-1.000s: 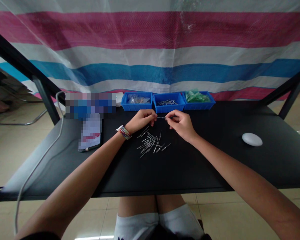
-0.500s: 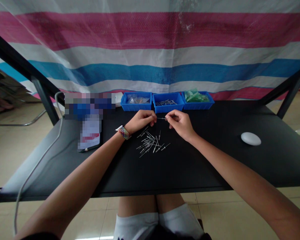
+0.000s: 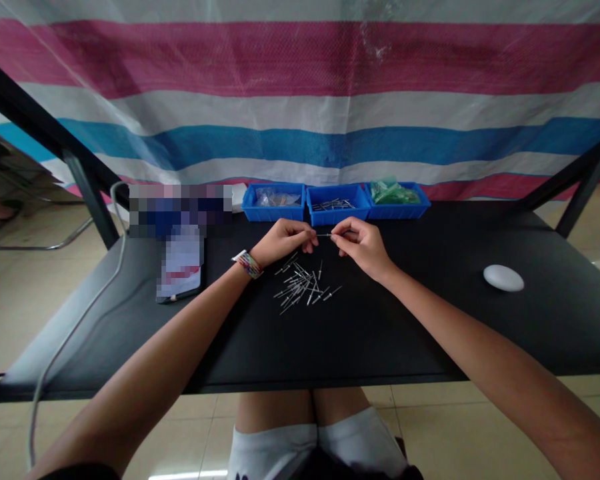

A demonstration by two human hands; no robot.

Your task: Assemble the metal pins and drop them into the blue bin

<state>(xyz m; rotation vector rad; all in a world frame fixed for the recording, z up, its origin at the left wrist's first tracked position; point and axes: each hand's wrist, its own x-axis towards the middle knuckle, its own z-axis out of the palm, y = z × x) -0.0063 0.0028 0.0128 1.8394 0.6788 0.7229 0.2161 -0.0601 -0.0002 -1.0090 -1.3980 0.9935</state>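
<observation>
A thin silver blind rivet spans the small gap between my two hands, lying roughly level above the table. My left hand, with a woven band at its wrist, is closed with thumb and fingers pinched at the rivet's left end. From the other side my right hand pinches the right end between thumb and forefinger; that end is partly hidden by the fingertips. Just in front of the hands lies a loose pile of rivets, pointing in various directions on the black table.
Behind my hands stand three blue bins in a row: a left bin with clear plastic bags, a middle bin with more rivets, and a right bin with green packaging. A white oval object lies right; a phone and cable left.
My left hand has shifted slightly right, narrowing the gap between the hands. The right hand keeps its pinch almost in place, and the pile looks the same.
</observation>
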